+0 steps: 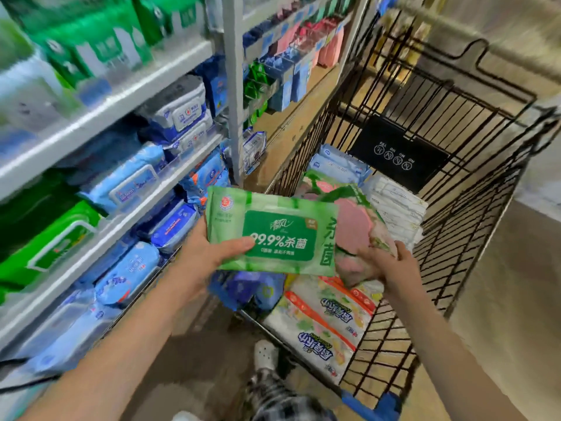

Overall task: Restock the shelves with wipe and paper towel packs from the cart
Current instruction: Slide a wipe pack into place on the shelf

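My left hand (pixel 209 250) grips a green wipe pack (pixel 273 232) by its left edge, thumb across the front, above the near corner of the black wire cart (pixel 455 183). My right hand (pixel 382 262) holds a second pack with a pink lid (pixel 355 226) just right of the green one, partly tucked behind it. Below them in the cart lie white paper towel packs (pixel 328 317), a blue pack (pixel 252 290) and pale packs (pixel 340 165) further back. The shelves (pixel 100 117) on the left hold blue, white and green wipe packs.
A grey shelf upright (pixel 233 86) divides the wipe shelves from a wooden shelf (pixel 291 126) with small blue, green and pink packs. The cart's folded child seat carries a black sign (pixel 397 153). My shoe (pixel 265 354) stands on the brown floor beside the cart.
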